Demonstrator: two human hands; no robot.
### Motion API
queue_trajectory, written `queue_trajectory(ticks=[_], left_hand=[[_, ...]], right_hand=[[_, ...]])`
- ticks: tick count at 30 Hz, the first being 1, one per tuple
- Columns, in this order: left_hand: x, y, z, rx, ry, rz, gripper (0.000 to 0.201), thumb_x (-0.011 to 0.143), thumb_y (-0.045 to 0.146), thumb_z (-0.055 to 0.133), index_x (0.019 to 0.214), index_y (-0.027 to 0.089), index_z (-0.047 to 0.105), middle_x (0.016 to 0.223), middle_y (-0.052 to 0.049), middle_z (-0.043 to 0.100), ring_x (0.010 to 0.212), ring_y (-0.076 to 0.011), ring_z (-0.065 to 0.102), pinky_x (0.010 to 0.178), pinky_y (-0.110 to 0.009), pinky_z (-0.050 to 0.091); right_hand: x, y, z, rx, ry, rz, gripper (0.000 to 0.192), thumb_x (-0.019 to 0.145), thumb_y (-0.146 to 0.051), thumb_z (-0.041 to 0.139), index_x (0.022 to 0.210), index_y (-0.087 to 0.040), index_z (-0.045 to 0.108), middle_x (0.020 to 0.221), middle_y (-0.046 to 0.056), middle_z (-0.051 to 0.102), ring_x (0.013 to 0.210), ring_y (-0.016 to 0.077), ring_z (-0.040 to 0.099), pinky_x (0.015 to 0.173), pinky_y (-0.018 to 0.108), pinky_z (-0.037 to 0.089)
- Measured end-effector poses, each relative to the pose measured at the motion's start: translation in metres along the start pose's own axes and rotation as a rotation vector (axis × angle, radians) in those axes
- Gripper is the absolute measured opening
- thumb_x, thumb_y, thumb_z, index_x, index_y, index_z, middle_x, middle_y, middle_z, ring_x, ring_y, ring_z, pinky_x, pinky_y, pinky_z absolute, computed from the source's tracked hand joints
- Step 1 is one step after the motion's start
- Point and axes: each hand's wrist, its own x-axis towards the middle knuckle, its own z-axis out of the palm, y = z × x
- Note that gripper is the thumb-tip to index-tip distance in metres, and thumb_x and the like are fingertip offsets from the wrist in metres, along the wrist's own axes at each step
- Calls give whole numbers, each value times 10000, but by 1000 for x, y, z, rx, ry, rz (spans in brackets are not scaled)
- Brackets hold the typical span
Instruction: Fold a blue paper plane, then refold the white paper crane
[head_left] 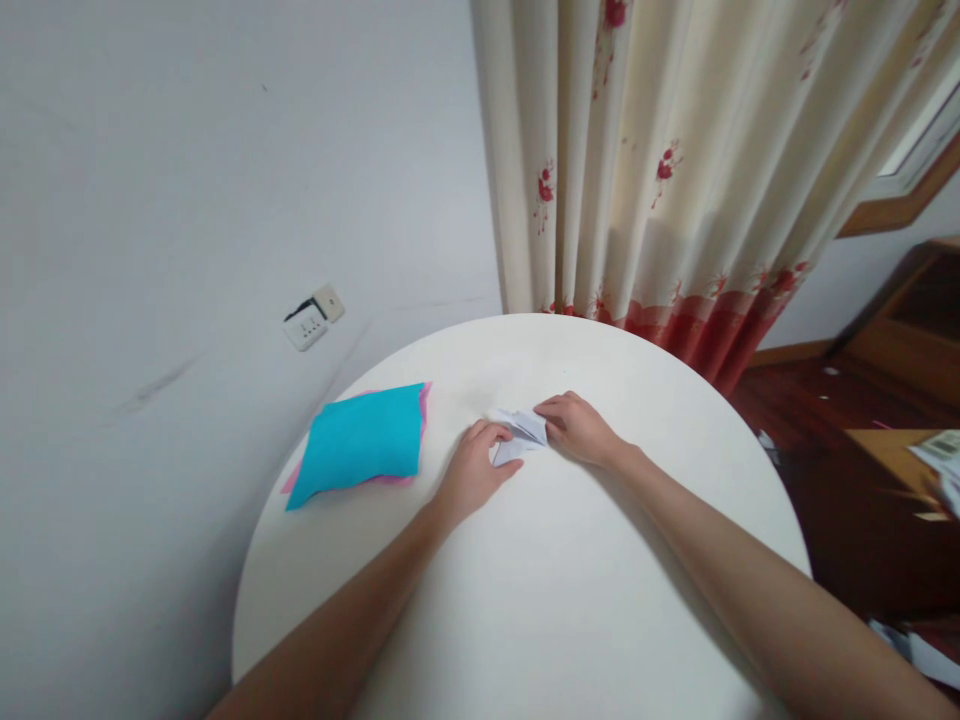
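Note:
A small folded piece of white paper [520,433] lies on the round white table [570,600], a little past its middle. My left hand [475,472] presses on the paper's near left side with curled fingers. My right hand [579,427] pinches the paper's right edge between thumb and fingertips. Both hands touch the paper at once, and part of it is hidden under my fingers.
A stack of coloured sheets, cyan [362,440] on top with pink [424,408] under it, lies at the table's left edge by the wall. A flowered curtain [675,170] hangs behind the table. A wall socket [311,318] is at the left. Wooden furniture [900,340] stands at the right.

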Motion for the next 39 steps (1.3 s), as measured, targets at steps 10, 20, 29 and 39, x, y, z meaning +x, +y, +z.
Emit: queue_trajectory(ticks=[10,20,29,39], left_hand=[[8,-2,-9,-103,182,-65,92,892,267,559,836,200,589,836,-9,618,764,-150,578,706,-259,453],[16,-23,-8,-296,272,-270,191,927,346,453,898,198,571,671,15,565,663,-156,557,631,-262,406],[19,-27,-5,-337,313,-299,208,911,358,459,923,197,589,647,23,565,593,-145,510,563,-252,357],[21,-27,-3,-385,321,-296,197,893,357,462,922,203,582,636,28,550,598,-150,508,572,-249,354]], right_hand=[[-6,23,-15,7,145,238,451,799,-2,454,1126,-146,729,1155,108,721,1059,235,625,944,313,436],[-11,-38,-20,213,126,368,251,855,-386,617,720,-199,716,720,42,730,623,161,618,615,264,406],[-10,-27,4,265,223,402,130,789,-212,613,724,-188,723,727,56,734,652,177,633,625,266,406],[40,78,-49,262,248,375,123,702,-256,652,661,-159,714,646,27,704,608,157,590,590,244,429]])
